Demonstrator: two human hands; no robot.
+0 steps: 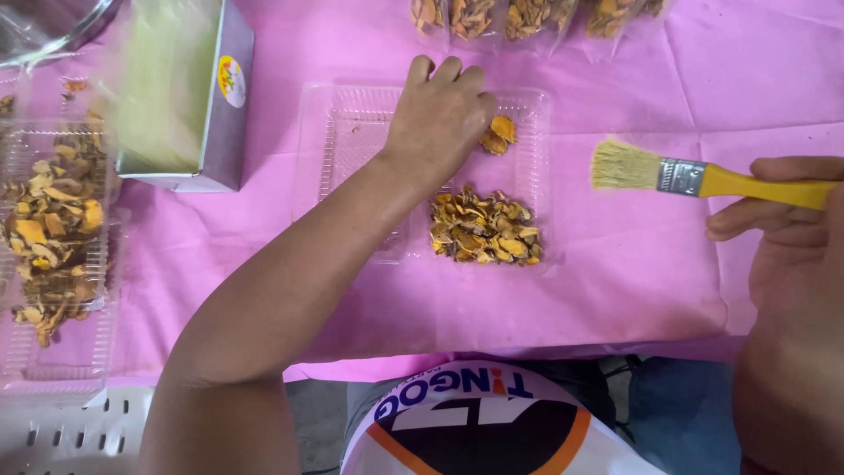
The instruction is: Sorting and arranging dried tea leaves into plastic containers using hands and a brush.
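Dried slices [484,229] fill a clear tray [352,141]; box [189,97] and heaped tray [53,229] flank it.

one view only — head-worn camera, looking steeply down over the person's chest onto the pink-covered table [615,273]. close range: left forearm fills the lower middle, left hand [437,119] reaches toward the far edge, right hand [787,233] is cut by the right frame edge. far side of the table sits at top — near edge and lap at bottom. no second view to overlap with.
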